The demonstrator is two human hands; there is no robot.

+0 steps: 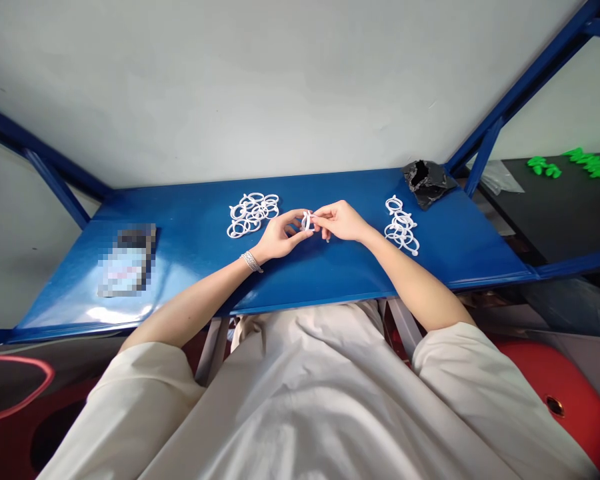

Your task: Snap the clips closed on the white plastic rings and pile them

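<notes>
A white plastic ring [307,221] with a small knob is held between my two hands, above the middle of the blue table [330,273]. Thumb and fingers of my left hand [279,237] close around its left side. With a pinch, my right hand [341,220] grips the ring's right upper edge. Beyond my left hand lies a pile of similar white rings [253,213]. A smaller pile of white rings [403,230] rests to the right, past my right wrist. My fingers partly cover the held ring.
A crumpled black plastic bag [427,183] sits at the back right of the table. At the left lies a pixelated flat object [127,260]. Blue frame bars [485,153] rise at both sides. Green pieces [595,165] lie on a dark neighbouring table [555,213].
</notes>
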